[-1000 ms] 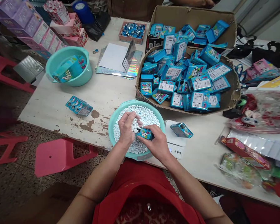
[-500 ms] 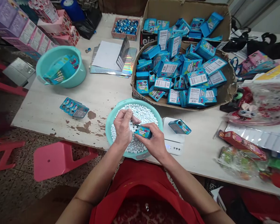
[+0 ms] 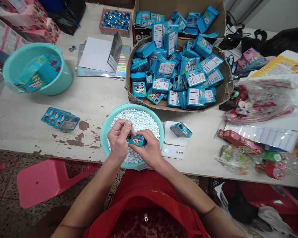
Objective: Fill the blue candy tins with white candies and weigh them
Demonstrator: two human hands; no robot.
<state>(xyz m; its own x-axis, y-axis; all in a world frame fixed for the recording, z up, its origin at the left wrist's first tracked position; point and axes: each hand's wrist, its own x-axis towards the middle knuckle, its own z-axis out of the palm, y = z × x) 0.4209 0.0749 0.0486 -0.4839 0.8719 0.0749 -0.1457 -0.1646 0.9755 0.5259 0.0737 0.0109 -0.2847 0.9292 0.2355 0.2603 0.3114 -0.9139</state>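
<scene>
A teal bowl (image 3: 106,120) full of small white candies (image 3: 139,119) sits at the table's near edge. Over it, my right hand (image 3: 150,150) grips a small blue candy box (image 3: 137,140). My left hand (image 3: 119,138) is cupped beside the box's open end, its fingers curled and pinched at the opening; what they hold is too small to make out. Another small blue box (image 3: 180,129) lies on a white digital scale (image 3: 174,142) just right of the bowl.
A cardboard tray (image 3: 223,92) heaped with blue boxes stands behind the bowl. At left is a second teal basin (image 3: 62,77) with blue cartons, and flat blue boxes (image 3: 60,119). Holographic sheets (image 3: 101,61) lie behind, bagged toys (image 3: 260,99) at right, a pink stool (image 3: 49,177) below.
My left hand has come up from the candies to the open end of the box. The camera has shifted, so everything sits further left and lower in view.
</scene>
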